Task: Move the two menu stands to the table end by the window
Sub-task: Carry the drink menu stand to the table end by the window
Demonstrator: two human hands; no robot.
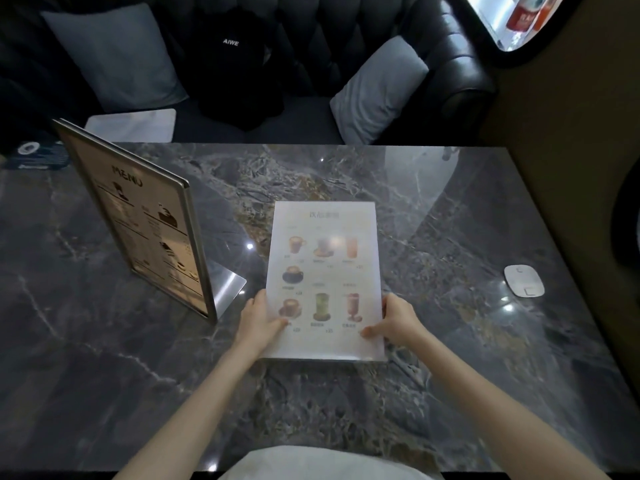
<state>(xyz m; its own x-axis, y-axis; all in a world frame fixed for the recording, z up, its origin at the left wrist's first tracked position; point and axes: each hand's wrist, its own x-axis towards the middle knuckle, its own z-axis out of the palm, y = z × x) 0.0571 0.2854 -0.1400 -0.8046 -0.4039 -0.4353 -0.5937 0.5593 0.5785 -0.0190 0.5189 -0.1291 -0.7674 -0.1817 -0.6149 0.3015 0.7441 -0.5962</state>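
Observation:
A white drinks menu stand (323,268) with pictures of cups and glasses stands near the middle of the dark marble table (467,358), its face towards me. My left hand (258,320) grips its lower left edge and my right hand (398,320) grips its lower right edge, thumbs on the front. A second, metal-framed menu stand (138,216) marked MENU stands upright on a bent steel foot to the left, apart from both hands.
A small white rounded device (523,280) lies near the table's right edge. A dark card (38,155) sits at the far left corner. Behind the table is a black sofa (346,46) with grey cushions (114,57) and a black garment. A window (512,19) is at top right.

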